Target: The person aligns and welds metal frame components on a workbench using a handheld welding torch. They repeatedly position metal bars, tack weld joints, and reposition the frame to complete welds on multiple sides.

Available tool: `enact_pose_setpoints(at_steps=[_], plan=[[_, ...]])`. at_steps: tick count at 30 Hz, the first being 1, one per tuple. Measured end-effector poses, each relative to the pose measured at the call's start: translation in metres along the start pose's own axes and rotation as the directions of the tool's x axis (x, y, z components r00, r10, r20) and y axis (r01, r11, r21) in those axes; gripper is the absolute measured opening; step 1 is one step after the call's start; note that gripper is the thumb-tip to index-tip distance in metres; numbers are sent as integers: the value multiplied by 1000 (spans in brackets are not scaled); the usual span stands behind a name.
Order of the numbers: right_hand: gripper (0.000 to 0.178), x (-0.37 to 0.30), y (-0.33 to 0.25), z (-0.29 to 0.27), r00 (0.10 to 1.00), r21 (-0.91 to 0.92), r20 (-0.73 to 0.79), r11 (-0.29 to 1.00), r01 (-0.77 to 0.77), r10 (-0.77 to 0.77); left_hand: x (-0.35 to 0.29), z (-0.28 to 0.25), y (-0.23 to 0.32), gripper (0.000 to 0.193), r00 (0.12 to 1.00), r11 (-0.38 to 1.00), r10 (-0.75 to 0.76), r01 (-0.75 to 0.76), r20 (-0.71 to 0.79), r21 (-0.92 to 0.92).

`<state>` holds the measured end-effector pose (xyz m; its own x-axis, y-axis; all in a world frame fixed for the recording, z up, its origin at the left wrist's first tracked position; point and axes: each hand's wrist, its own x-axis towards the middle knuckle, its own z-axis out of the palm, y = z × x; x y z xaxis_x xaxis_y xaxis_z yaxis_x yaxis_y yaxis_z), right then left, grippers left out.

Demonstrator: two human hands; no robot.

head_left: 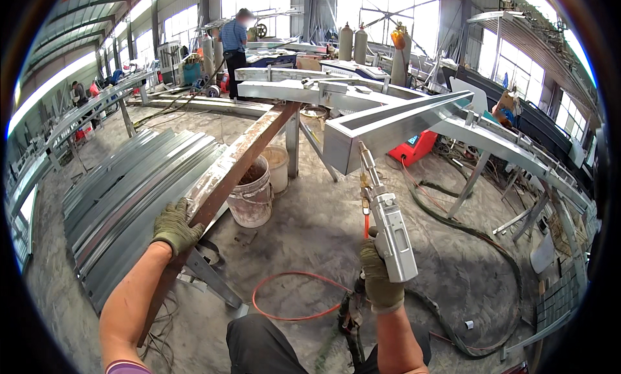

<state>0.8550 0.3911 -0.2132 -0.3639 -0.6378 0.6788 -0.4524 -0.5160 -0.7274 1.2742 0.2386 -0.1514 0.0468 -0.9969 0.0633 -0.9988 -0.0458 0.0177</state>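
Note:
In an olive work glove, my right hand is closed round the grip of a silver welding gun. The gun's slim copper-coloured nozzle points up and away, its tip at the near corner of a shiny rectangular metal frame; whether it touches cannot be told. My left hand, gloved alike, grips the near part of a long rust-brown steel beam with worn pale patches on top. That beam runs away from me to the metal rails under the frame.
Two dirty buckets stand right of the beam. Stacked metal profiles lie at left. A red hose and a dark cable loop over the floor. Behind the frame sits a red machine. A person stands farther back near gas cylinders.

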Motion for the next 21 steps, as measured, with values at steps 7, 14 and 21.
enact_pose_setpoints(at_steps=[7, 14, 21], plan=[[27, -1, -21, -4, 998, 8, -65, 1000, -26, 26, 37, 4, 8, 103, 1000, 999, 31, -31, 3, -20], [22, -8, -40, -13, 986, 20, -110, 992, -122, 123, 71, 20, 7, 102, 998, 988, 41, -47, -43, -150], [21, -9, -67, -12, 959, 94, -144, 968, -233, 245, 68, 21, 7, 92, 994, 984, 45, -61, -98, -166]])
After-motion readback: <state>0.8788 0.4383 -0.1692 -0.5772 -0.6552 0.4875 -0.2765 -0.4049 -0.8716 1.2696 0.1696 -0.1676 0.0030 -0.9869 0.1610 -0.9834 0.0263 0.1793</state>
